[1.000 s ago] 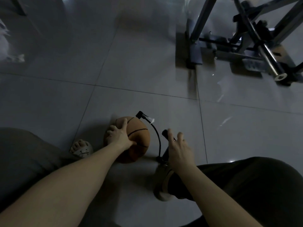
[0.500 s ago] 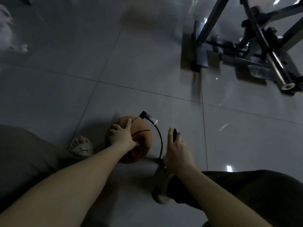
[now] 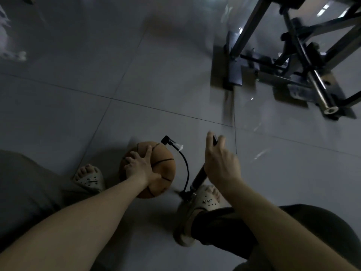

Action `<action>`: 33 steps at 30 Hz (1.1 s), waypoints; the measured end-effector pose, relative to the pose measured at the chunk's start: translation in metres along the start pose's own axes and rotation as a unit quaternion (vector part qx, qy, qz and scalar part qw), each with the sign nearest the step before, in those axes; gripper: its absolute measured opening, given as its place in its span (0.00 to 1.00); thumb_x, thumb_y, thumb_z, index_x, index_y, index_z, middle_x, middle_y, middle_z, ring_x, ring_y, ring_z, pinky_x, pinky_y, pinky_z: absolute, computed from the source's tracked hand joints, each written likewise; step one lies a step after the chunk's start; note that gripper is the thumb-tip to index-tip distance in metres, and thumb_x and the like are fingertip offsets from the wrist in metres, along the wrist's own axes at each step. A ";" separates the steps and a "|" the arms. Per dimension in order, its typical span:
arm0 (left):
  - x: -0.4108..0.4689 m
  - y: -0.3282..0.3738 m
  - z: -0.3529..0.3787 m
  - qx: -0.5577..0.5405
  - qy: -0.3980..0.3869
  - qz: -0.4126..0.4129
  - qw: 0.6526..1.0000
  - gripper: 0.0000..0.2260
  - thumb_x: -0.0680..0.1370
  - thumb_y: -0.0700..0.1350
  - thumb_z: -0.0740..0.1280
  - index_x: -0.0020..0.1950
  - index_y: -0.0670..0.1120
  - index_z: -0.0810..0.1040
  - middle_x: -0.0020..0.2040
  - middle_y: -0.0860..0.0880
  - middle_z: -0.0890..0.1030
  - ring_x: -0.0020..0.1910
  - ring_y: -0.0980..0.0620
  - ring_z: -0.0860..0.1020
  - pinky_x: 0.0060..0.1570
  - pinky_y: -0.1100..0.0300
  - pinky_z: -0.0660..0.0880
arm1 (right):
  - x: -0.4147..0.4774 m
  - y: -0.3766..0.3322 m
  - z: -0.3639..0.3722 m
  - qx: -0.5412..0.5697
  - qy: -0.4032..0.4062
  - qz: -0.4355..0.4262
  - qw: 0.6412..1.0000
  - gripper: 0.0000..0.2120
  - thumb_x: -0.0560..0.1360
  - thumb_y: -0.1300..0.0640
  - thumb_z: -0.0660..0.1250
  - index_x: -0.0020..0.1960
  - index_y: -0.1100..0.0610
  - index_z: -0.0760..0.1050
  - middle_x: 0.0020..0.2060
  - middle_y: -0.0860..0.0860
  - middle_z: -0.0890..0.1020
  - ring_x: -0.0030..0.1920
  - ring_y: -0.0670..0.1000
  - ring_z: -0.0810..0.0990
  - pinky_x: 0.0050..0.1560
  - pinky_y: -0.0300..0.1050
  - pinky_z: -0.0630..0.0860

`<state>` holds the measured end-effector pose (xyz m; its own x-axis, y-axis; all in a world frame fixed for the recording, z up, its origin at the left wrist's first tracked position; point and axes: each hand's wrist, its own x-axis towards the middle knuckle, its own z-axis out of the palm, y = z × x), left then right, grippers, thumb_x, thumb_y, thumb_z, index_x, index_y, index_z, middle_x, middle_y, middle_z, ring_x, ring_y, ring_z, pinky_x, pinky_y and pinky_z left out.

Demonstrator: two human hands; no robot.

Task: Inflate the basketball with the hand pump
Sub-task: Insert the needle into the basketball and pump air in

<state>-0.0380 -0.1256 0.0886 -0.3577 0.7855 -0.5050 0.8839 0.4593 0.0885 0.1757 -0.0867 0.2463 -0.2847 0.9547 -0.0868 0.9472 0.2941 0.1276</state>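
Left hand (image 3: 139, 167) spread on basketball (image 3: 164, 170); right hand (image 3: 220, 165) grips blurred, mostly hidden pump handle (image 3: 214, 139)

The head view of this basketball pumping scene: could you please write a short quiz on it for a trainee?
1. True or false: the left hand rests on the basketball.
2. The black hose's far end meets: A the basketball's top; B the left hand; C nothing, it hangs free.
3. Which hand holds the hand pump's handle?
Key: 1 true; 2 A; 3 the right hand.
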 end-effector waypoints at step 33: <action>-0.006 0.000 -0.006 -0.017 -0.013 0.018 1.000 0.57 0.67 0.72 0.70 0.81 0.58 0.36 0.77 0.30 0.49 0.74 0.26 0.57 0.63 0.35 0.71 | -0.017 0.001 -0.028 -0.012 0.059 -0.062 0.996 0.21 0.77 0.65 0.63 0.69 0.64 0.64 0.63 0.63 0.68 0.44 0.55 0.78 0.32 0.41 0.75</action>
<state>-0.0377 -0.1274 0.0969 -0.3182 0.7907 -0.5231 0.8851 0.4454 0.1347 0.1776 -0.1013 0.2761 -0.4153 0.9096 0.0133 0.9007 0.4091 0.1465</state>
